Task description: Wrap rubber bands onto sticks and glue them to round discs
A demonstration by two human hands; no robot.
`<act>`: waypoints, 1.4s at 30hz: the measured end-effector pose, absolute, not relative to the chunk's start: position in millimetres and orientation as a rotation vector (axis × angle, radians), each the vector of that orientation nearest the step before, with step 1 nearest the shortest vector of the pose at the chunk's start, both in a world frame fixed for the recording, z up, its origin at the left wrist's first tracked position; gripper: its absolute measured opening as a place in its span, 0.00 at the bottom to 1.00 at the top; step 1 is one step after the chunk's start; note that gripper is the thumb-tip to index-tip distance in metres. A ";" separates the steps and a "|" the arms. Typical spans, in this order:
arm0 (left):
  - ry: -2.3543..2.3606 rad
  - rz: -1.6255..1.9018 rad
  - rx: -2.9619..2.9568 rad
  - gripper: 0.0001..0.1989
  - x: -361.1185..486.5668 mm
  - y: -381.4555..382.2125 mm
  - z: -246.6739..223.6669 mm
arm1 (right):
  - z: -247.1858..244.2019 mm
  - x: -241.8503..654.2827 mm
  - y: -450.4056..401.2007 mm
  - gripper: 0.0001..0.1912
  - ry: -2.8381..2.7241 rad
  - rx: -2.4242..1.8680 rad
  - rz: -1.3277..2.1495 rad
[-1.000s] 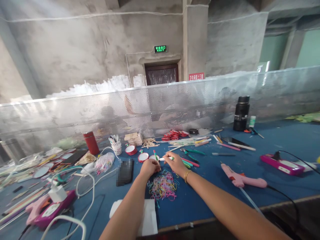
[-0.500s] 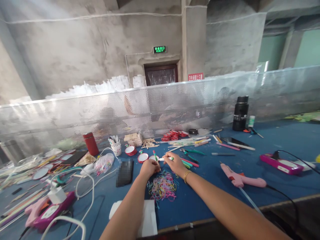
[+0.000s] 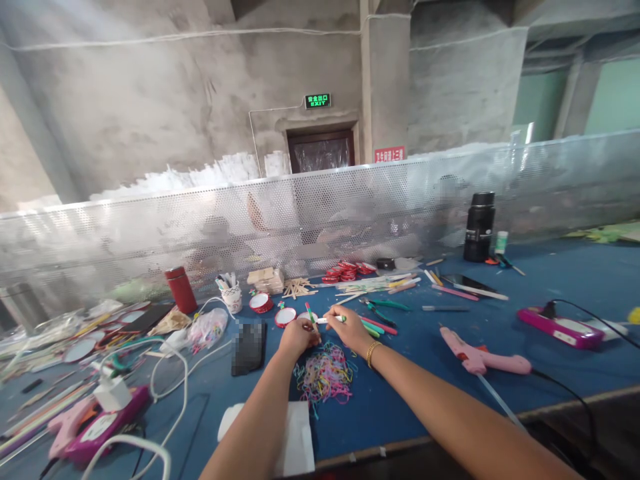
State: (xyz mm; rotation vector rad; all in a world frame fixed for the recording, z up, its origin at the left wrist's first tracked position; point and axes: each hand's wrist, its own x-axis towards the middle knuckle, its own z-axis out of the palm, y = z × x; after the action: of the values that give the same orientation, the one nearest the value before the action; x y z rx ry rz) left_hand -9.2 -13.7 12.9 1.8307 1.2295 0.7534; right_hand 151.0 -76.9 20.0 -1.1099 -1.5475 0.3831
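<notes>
My left fingers (image 3: 306,328) pinch a slim stick (image 3: 309,311), red and green towards its top, while my right fingers (image 3: 334,312) pinch a white pen (image 3: 324,321) whose end meets or nearly meets it; I cannot tell which. On the counter (image 3: 370,420), a tangle of coloured strings (image 3: 326,375) lies just nearer me than my fingers, and a pink glue gun (image 3: 479,359) lies well to their right.

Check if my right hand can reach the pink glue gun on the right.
Probably yes: nothing seems to block the way over the table from your right hand to the glue gun, though that hand holds a pen it may need to put down.
</notes>
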 end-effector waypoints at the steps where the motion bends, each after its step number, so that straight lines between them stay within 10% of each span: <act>1: 1.241 0.758 1.817 0.02 -8.8 -13.9 12.9 | 20.1 150.7 -76.9 0.10 -1.548 -1.111 0.384; 42: 1.261 0.739 1.881 0.03 -9.7 -10.3 9.9 | 23.3 151.9 -78.1 0.10 -1.544 -1.096 0.384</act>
State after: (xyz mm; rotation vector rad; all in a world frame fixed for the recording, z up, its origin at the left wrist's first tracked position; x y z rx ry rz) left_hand -9.7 -10.3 9.9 1.8812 1.2609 0.7392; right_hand 151.9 -78.1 23.3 -1.0955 -1.5440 0.3841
